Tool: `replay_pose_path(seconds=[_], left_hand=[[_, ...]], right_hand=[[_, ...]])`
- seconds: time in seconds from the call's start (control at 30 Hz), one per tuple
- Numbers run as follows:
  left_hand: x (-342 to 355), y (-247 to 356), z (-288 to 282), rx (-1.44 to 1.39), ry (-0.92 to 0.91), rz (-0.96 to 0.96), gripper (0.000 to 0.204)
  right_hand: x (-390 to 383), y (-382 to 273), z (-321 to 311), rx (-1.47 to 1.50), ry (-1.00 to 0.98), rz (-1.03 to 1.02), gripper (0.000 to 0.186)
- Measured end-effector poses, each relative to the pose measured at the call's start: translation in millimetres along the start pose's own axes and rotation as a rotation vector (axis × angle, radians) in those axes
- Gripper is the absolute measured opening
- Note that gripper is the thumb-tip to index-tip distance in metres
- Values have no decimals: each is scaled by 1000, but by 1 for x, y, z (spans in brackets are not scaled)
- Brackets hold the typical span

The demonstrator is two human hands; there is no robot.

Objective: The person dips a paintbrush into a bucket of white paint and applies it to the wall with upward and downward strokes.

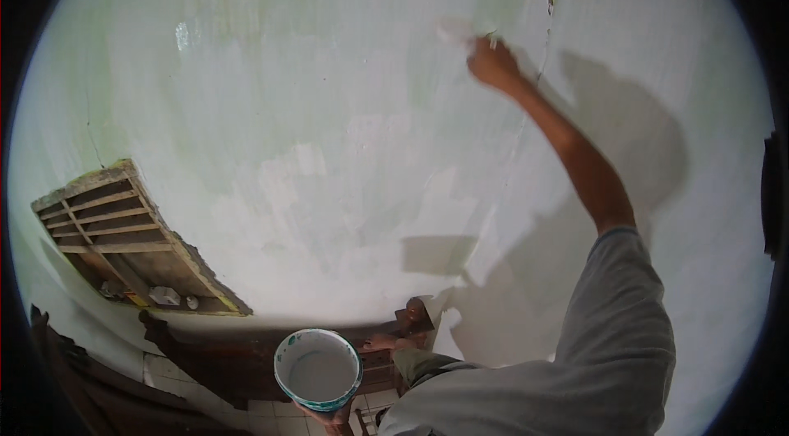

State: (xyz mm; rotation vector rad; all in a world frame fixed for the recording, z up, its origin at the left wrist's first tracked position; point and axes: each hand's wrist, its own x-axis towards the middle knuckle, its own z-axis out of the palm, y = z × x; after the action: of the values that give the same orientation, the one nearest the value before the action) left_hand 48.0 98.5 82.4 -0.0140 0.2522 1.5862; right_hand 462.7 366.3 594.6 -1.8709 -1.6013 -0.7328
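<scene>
My right hand [493,62] is raised high against the pale green and white painted wall [312,91], fingers closed on the handle of a paintbrush [452,29], whose pale head is blurred at the wall's surface. Low in the view, my left hand [327,418] grips a white bucket [318,401] with a paint-smeared teal rim from beneath and the side. The bucket holds pale paint. Part of the left hand is hidden under the bucket. Cracks run down the wall to the right of my raised hand.
A wooden slatted opening [103,230] with small objects on its sill sits at lower left. Dark wooden furniture [214,354] runs along the wall's foot, with my bare foot [382,342] on it. A tiled floor [275,415] and more dark wood [90,387] lie below.
</scene>
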Motion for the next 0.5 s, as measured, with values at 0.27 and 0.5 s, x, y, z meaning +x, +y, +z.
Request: replay_pose_path(seconds=[0.27, 0.5], left_hand=[[0, 0, 3, 26, -36, -70, 87], [-2, 4, 13, 32, -80, -117, 90]], right_hand=[[-73, 28, 60, -36, -527, -229, 27], [32, -42, -64, 31, -40, -276, 27]])
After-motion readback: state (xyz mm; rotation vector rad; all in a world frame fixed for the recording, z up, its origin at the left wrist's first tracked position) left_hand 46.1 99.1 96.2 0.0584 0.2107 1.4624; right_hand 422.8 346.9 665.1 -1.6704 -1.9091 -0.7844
